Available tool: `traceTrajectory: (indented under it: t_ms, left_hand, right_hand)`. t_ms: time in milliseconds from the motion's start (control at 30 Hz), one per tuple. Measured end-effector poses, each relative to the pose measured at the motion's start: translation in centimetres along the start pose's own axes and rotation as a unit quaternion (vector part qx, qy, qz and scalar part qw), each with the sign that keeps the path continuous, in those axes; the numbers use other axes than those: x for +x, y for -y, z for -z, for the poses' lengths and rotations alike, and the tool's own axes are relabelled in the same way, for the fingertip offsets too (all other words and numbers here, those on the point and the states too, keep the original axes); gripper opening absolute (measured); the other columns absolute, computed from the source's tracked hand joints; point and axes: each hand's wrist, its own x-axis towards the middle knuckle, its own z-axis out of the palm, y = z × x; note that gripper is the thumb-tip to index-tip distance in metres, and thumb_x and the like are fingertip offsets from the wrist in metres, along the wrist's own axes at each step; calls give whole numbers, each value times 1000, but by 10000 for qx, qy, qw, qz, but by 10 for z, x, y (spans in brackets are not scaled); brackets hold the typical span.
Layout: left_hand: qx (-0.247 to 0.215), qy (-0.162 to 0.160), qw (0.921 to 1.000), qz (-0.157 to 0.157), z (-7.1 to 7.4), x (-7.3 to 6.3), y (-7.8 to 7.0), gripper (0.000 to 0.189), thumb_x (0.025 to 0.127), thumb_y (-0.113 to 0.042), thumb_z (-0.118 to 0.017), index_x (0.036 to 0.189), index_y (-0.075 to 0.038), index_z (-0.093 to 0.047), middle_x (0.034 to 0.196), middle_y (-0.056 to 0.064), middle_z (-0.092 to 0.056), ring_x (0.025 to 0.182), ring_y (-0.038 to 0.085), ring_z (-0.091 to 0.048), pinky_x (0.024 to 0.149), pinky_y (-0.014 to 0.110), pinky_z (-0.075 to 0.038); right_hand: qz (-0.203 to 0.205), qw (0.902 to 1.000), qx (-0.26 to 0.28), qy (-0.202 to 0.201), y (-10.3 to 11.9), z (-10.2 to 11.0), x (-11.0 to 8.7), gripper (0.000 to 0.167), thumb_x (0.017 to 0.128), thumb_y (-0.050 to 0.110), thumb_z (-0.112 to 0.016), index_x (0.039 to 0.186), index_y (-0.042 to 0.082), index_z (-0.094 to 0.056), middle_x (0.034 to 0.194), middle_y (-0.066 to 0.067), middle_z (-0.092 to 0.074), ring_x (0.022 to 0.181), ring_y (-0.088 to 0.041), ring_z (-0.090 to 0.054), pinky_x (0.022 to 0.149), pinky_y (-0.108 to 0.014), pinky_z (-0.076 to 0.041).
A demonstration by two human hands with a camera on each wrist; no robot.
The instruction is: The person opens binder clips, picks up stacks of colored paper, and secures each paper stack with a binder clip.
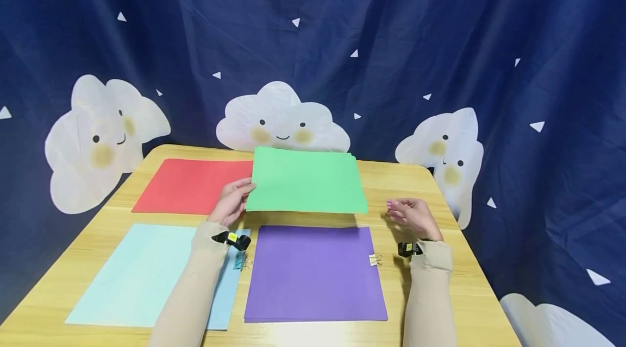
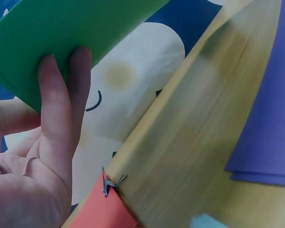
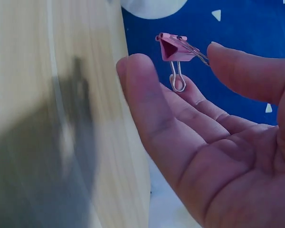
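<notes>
A stack of green paper (image 1: 308, 181) is lifted above the back middle of the table. My left hand (image 1: 233, 200) grips its left edge, thumb on one face and fingers on the other, as the left wrist view (image 2: 42, 128) also shows the hand. To the right of the green sheets, my right hand (image 1: 414, 215) holds a small pink binder clip (image 3: 175, 47). In the right wrist view the thumb touches one wire handle of the clip, and the other handle hangs by the fingers. The clip is apart from the paper.
Red paper (image 1: 191, 187) lies back left, with a binder clip (image 2: 109, 184) on its edge. Light blue paper (image 1: 132, 276) with a teal clip (image 1: 238, 261) lies front left. Purple paper (image 1: 315, 276) with a white clip (image 1: 374, 259) lies front middle. A dark blue curtain (image 1: 313, 54) hangs behind the table.
</notes>
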Motion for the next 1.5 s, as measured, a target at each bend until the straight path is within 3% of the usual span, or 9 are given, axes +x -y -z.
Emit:
traceTrajectory:
  t_ms: [233,500,800,1100,1233,1500]
  left_hand:
    - [-123,76,9999,-46,8,-18,2,63,107,-13,-56,160,2,-27,66,-13,-48,44,-2,-37,38,10,-32]
    - [-87,104,9999,0,14,-28,6,67,106,-17,-59,161,0,-26,65,-14,-49,43,-3,-38,37,9,-32]
    - [-611,24,9981,-36,17,-37,9,63,106,-7,-56,159,5,-27,84,-13,-65,49,-6,-42,41,5,-34]
    - [-750,15,9971,-136,20,-41,9,62,106,-7,-56,159,6,-27,103,-13,-68,53,-8,-44,45,4,-36]
    - [-653,21,9978,-91,20,-41,11,62,106,-9,-56,159,5,-28,97,-13,-68,47,-7,-40,41,5,-33]
    - [-556,-23,9985,1,17,-39,16,63,105,-10,-59,159,4,-29,101,-13,-69,50,-7,-40,43,4,-34]
  right_hand:
    - [22,9981,598,176,2,-15,4,49,108,14,-56,142,-18,-45,121,-13,-76,102,-15,-76,95,-31,-61]
    - [306,9920,1204,226,4,-27,7,50,107,10,-54,142,-24,-41,107,-8,-79,96,-14,-77,97,-30,-60]
    - [549,9810,1852,175,5,-41,13,50,107,7,-53,142,-26,-38,102,-5,-80,94,-14,-78,96,-30,-60]
    - [591,9778,2008,113,6,-50,17,45,106,4,-56,139,-24,-44,99,-4,-81,94,-14,-78,93,-29,-61]
    - [544,9780,2012,125,7,-52,17,45,106,4,-54,140,-23,-44,98,-3,-81,93,-14,-78,92,-27,-61]
    - [574,9785,1955,327,10,-54,17,45,106,2,-54,139,-26,-42,99,-4,-81,91,-14,-79,91,-26,-62]
